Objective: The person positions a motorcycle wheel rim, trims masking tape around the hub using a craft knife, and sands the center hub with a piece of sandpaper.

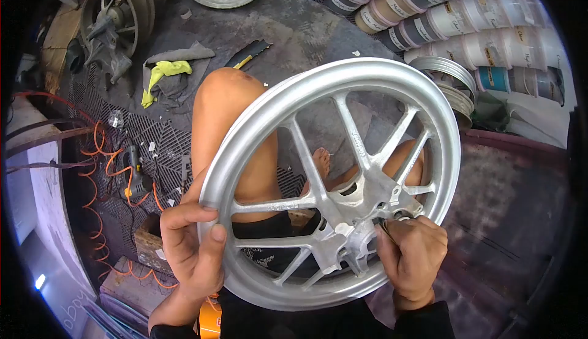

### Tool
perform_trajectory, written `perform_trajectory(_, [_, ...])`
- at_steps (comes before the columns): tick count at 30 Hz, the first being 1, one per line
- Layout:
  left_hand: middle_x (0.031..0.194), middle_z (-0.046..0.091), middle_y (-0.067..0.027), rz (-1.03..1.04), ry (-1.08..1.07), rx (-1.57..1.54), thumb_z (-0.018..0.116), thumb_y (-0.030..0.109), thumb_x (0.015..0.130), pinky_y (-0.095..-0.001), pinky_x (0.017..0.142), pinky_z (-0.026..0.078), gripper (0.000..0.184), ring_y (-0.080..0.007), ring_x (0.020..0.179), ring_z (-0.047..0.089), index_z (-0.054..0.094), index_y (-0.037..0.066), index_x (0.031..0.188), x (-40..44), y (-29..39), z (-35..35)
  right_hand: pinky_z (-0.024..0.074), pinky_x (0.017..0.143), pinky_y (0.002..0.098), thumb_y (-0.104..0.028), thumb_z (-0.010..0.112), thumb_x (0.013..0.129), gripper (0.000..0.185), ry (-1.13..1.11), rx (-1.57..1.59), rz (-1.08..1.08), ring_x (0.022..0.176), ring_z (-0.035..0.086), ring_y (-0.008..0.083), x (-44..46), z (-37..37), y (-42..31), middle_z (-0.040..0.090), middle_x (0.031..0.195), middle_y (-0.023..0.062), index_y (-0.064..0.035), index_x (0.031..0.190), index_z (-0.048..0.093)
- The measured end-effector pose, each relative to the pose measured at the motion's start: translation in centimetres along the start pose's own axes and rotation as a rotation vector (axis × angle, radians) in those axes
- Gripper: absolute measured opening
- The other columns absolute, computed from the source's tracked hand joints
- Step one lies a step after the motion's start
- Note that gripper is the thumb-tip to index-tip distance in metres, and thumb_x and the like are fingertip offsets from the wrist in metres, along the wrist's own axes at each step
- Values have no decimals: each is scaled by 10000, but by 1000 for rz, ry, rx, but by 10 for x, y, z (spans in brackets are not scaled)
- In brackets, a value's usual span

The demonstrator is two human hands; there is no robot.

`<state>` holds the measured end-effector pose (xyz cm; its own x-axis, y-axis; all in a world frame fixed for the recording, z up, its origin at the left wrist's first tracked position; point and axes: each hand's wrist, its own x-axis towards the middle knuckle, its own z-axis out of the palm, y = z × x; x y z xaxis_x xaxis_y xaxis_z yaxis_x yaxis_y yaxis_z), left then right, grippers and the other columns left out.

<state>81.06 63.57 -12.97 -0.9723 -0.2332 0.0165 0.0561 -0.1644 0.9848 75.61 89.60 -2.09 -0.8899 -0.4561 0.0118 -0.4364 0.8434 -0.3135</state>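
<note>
A bare silver motorcycle wheel point(295, 149) with several paired spokes rests tilted across my lap. My left hand point(193, 250) holds its rim at the left, with the thumb on the near face and the fingers on the outer edge. At the hub point(352, 226), right of centre, my right hand point(415, 256) is closed, with fingertips pressed into the hub area. A thin dark edge shows by those fingertips, but what they pinch is too hidden to name.
Labelled tubs point(453, 17) stand stacked at the upper right, beside loose rims point(444, 82). More wheels point(116, 17) lie at the upper left. A power tool point(136, 173) and a coiled orange hose point(95, 201) are on the left. Cloths point(168, 75) lie on the floor.
</note>
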Motion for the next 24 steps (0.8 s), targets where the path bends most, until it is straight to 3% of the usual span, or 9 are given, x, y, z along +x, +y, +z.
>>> perform_trajectory(6, [1425,430,-380,-11,9,1,581,30,938,-473,1143,265,228,-361,1357,443,465,52,1133,-1,1,-1,462,600,365,-99,820,717,242,-33,23,-31,578,603,267,5,8,3,648,700,81,-49,840,618])
perform_trajectory(9, [1429,431,-375,-20,14,-9,588,41,937,-472,1146,260,233,-363,1360,440,465,53,1134,-2,1,-1,431,528,341,-68,818,701,247,110,-4,-112,566,623,228,11,5,6,655,714,72,-37,845,620])
perform_trajectory(10, [1431,431,-373,-15,13,-15,588,41,935,-471,1146,260,233,-362,1361,440,466,52,1133,-2,0,0,441,529,334,-77,824,712,246,194,35,-44,564,630,235,6,2,8,658,707,71,-35,845,621])
perform_trajectory(14, [1446,441,-305,-24,52,7,622,93,921,-433,1134,302,270,-296,1323,463,445,79,1124,-1,-2,1,441,511,318,-92,827,717,236,116,86,-12,530,622,236,2,-5,6,663,671,70,-40,824,624])
perform_trajectory(24, [1444,448,-303,-30,53,2,630,103,917,-433,1134,300,274,-293,1318,467,449,74,1122,1,0,2,476,540,320,-86,816,726,216,76,186,70,546,640,239,6,-2,10,674,679,72,-30,807,623])
